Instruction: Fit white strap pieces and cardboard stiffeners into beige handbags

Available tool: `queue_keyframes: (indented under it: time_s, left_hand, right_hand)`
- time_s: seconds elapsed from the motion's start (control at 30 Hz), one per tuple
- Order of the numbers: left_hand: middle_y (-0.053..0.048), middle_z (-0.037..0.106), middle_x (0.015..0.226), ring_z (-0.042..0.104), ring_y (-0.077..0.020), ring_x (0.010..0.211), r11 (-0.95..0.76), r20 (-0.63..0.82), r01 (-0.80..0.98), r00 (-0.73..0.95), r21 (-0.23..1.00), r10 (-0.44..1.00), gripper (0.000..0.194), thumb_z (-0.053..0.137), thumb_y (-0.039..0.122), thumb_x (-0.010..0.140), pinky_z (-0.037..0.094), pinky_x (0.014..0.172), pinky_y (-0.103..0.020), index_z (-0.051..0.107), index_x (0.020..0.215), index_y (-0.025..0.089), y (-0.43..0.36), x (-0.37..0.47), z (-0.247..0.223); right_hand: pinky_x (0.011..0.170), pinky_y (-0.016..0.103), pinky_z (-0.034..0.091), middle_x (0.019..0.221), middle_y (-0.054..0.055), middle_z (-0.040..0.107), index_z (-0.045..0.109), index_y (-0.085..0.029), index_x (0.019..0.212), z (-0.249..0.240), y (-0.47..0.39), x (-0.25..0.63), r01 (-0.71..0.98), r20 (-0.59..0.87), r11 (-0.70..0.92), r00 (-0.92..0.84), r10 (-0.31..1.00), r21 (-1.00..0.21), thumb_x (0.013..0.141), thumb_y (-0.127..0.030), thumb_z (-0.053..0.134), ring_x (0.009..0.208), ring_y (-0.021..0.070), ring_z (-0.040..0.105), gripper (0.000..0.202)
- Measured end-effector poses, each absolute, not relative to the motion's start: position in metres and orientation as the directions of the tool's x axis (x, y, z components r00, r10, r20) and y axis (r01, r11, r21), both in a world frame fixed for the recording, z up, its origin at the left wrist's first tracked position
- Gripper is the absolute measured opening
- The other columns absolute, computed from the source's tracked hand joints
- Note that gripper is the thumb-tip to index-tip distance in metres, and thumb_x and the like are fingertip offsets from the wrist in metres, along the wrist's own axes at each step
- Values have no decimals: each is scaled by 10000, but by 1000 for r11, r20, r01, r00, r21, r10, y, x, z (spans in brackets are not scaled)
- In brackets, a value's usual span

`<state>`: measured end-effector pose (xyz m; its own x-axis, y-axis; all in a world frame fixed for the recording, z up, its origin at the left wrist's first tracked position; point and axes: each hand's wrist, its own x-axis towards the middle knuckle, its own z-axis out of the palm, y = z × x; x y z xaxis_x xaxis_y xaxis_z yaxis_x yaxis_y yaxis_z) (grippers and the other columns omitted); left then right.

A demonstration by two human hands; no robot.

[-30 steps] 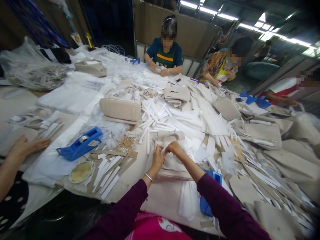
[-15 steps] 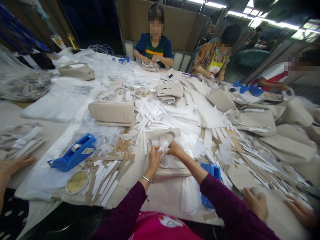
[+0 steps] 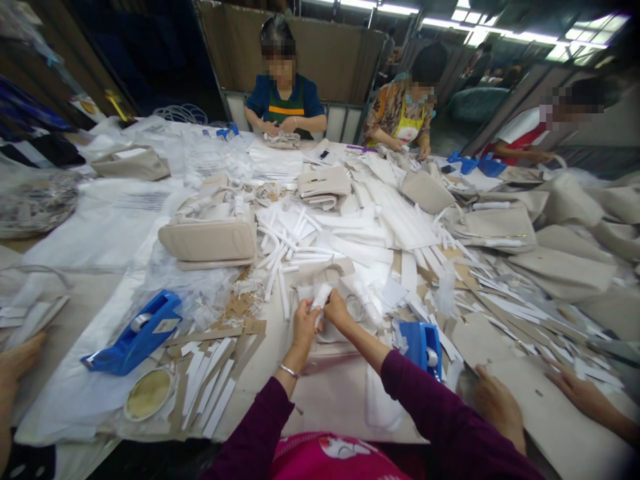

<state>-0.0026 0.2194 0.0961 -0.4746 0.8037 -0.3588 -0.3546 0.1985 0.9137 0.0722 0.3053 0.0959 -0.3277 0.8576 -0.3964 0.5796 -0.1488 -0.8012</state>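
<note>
A beige handbag (image 3: 326,348) lies in front of me at the near side of the table, partly under my arms. My left hand (image 3: 304,323) is closed round a white wrapping (image 3: 322,294) on what looks like the bag's handle. The fingers of my right hand (image 3: 337,309) pinch the right side of that wrapping, close to the left fingertips. A second white-wrapped piece (image 3: 367,303) sits just right of my right hand. Between and behind the fingers, the bag's handle is mostly hidden.
A blue tape dispenser (image 3: 134,333) stands left, another blue dispenser (image 3: 421,348) right. White foam rods (image 3: 285,250) and paper strips (image 3: 213,373) are spread around. Another beige bag (image 3: 207,237) stands behind. Co-workers' hands (image 3: 500,407) work close by on the right; others sit opposite.
The view has shifted a little. Both my hands have lifted the wrapped piece slightly upright, and the wrapped piece on the right now shows. The neighbour's hands at right have moved over their beige panel.
</note>
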Motion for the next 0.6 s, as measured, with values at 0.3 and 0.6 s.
queue_keyframes:
  time_s: [0.3,0.6]
  left_hand:
    - [46,558,637,429,-66,353,201,-370,-385,-438,901,820,315,616,417,733,313,336,-186,482,917,200,222,-2,100]
    - [-50,652,860,633,-162,641,296,-470,-436,-375,850,799,543,682,415,675,480,576,-263,490,1132,192,199,-24,119]
  right_hand:
    - [440,242,413,676,8,596,461,-157,999,115,282,65,226,-527,-481,-245,814,-847,668,-288,581,529,146,559,376]
    - [840,366,487,1081,74,606,540,-209,1106,145,281,123,282,-153,-58,-328,932,-958,702,-229,583,966,210,581,407]
